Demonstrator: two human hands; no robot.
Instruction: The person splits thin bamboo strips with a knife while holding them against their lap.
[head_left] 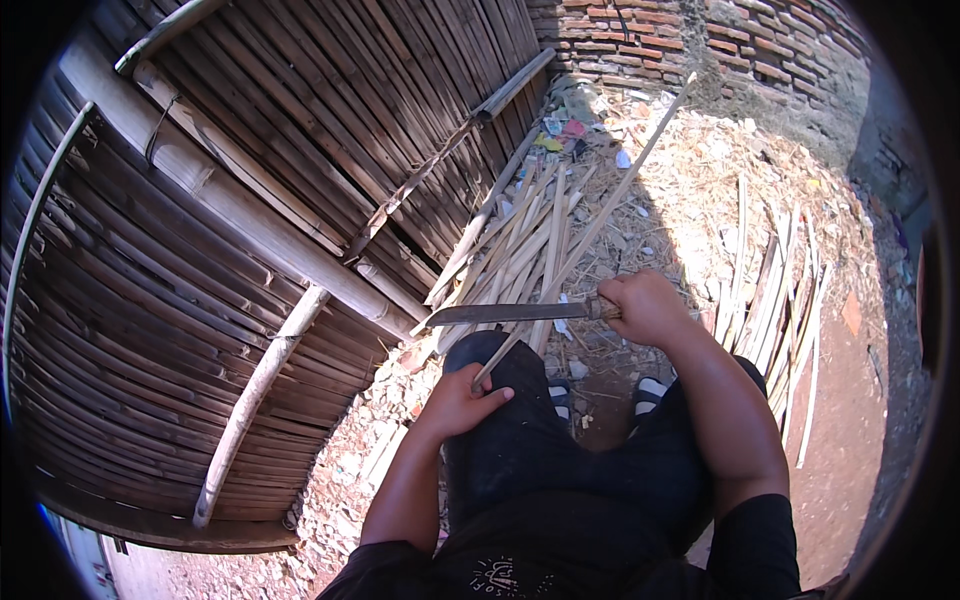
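My left hand (466, 402) is closed around the near end of a long bamboo strip (618, 195), over my left knee. The strip slants up and away to the right, toward the brick wall. In my right hand (643, 308) is the handle of a machete (500, 314), its long dark blade pointing left. The blade crosses the strip a little beyond my left hand; whether they touch I cannot tell. Beyond my knees lies a pile of split bamboo strips (525, 245), partly behind the blade.
On the left stands a bamboo slat wall (180, 300) with thick poles. A second bundle of strips (770, 300) lies at the right. A brick wall (650, 45) closes off the far side. Rubble, dry shavings and litter (575, 130) cover the ground.
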